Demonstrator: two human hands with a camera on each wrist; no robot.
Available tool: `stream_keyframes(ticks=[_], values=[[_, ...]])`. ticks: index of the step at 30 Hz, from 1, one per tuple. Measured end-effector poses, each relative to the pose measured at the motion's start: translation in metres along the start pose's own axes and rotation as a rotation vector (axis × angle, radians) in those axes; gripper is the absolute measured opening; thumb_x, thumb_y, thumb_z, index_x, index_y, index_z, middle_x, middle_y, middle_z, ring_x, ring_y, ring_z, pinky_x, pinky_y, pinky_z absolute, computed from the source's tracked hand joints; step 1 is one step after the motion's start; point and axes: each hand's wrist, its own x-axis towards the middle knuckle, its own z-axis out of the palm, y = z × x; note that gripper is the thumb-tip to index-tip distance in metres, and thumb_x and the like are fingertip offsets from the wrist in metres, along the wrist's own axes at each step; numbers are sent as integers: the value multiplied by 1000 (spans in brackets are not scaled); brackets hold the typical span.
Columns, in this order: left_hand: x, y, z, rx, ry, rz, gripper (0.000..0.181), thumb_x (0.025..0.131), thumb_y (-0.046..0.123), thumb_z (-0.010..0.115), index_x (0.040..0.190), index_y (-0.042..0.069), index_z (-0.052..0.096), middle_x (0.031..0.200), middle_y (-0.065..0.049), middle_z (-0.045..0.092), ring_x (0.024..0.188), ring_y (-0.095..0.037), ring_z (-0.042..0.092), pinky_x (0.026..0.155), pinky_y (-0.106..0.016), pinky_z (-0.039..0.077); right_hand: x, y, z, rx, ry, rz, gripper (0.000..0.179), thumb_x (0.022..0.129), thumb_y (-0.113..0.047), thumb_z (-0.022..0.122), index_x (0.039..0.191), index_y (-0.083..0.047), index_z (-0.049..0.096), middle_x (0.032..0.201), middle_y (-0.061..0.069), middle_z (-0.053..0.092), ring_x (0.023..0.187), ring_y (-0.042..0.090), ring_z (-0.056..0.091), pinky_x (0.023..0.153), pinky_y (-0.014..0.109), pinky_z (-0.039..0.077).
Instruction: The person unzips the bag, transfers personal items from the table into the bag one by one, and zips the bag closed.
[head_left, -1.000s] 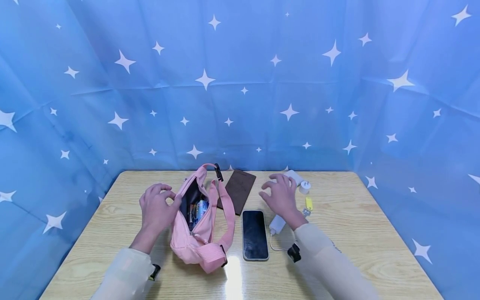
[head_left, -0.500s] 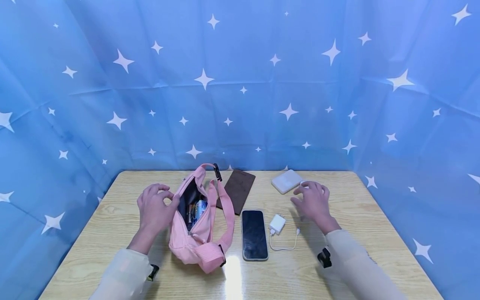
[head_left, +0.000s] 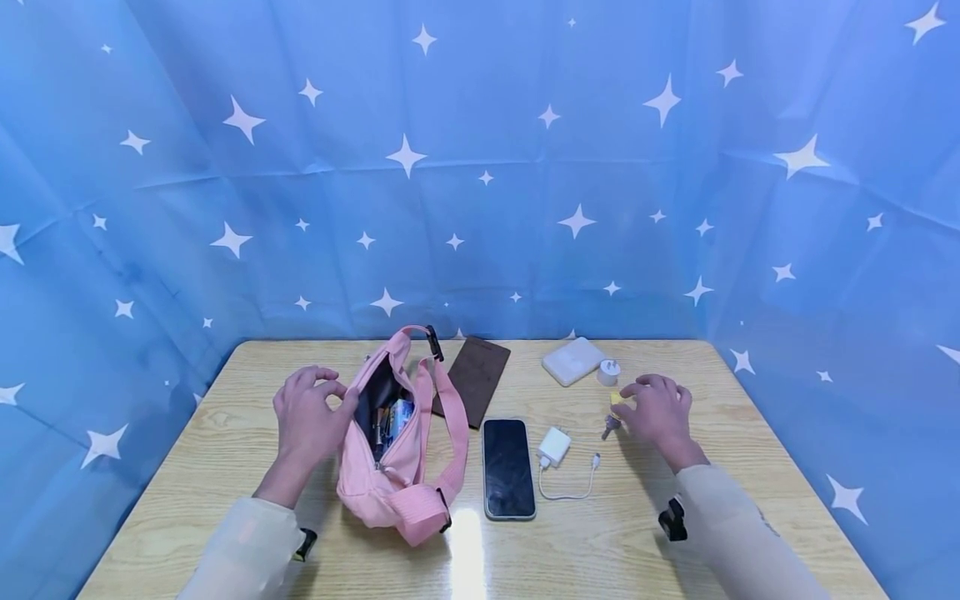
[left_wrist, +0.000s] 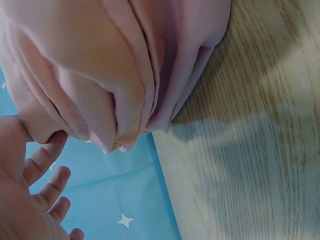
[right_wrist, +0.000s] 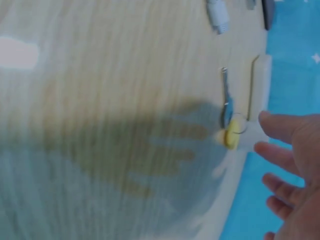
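A pink waist bag (head_left: 375, 500) stands unzipped on the left half of the table, with small colourful packets (head_left: 399, 418) inside its dark lining. My left hand (head_left: 307, 417) pinches the left edge of its opening between thumb and forefinger; in the left wrist view the pink cloth (left_wrist: 100, 60) bunches there, other fingers spread. To the right, my right hand (head_left: 660, 412) hovers beside a small bunch of keys (head_left: 611, 426) with a yellow tag (head_left: 616, 399). From the right wrist view, its fingers (right_wrist: 282, 125) are loosely bent and apart, holding nothing, near the yellow tag (right_wrist: 232, 135).
Between the hands lie a black-screened phone (head_left: 509, 469), a white charger (head_left: 554, 447) with a short cable (head_left: 567, 498), and a flat dark brown leather-like piece (head_left: 477, 375). A white power bank (head_left: 573, 362) and round plug adapter (head_left: 609, 372) sit near the back edge, before a blue curtain (head_left: 480, 208).
My right hand has moved right, from over the white charger and power bank to beside the keys, uncovering the items it hid. The left hand keeps its pinch on the bag.
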Motion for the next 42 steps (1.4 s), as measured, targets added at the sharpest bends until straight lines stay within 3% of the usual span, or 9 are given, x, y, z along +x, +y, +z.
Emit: stream_keyframes(ticks=[11,22,29,36,42], values=[[1,-2,1,-16,2,-5,27,89,31,65,80,6,72,119,-12,60,128,-37,39,107,-60,21,-2,6,12,-36,-45,-4,39,86,-35,70,113,-7,69,138,29,45,128,52,33,102,73,16],[2,-2,0,-16,10,-5,26,89,30,65,80,5,72,119,-13,60,128,-38,40,107,-60,21,-3,6,18,-42,62,-31,26,85,-30,72,103,-10,74,132,26,53,125,48,39,102,72,17],[2,-2,0,-16,-5,-21,26,89,29,65,81,5,73,120,-13,60,129,-38,40,108,-60,21,-4,8,18,-61,56,-11,24,86,-33,71,95,-11,76,131,26,53,124,48,39,102,72,16],[3,-3,1,-17,4,-10,25,89,30,65,79,7,72,119,-12,61,129,-37,40,108,-59,21,-5,8,22,-54,112,-34,16,84,-27,73,83,-12,76,126,25,57,121,45,44,103,70,16],[2,-3,3,-23,12,-4,26,88,31,66,79,7,72,118,-12,61,128,-37,40,107,-60,22,-5,7,20,-71,117,-34,19,89,-23,67,80,-9,76,125,23,59,121,45,45,104,70,17]])
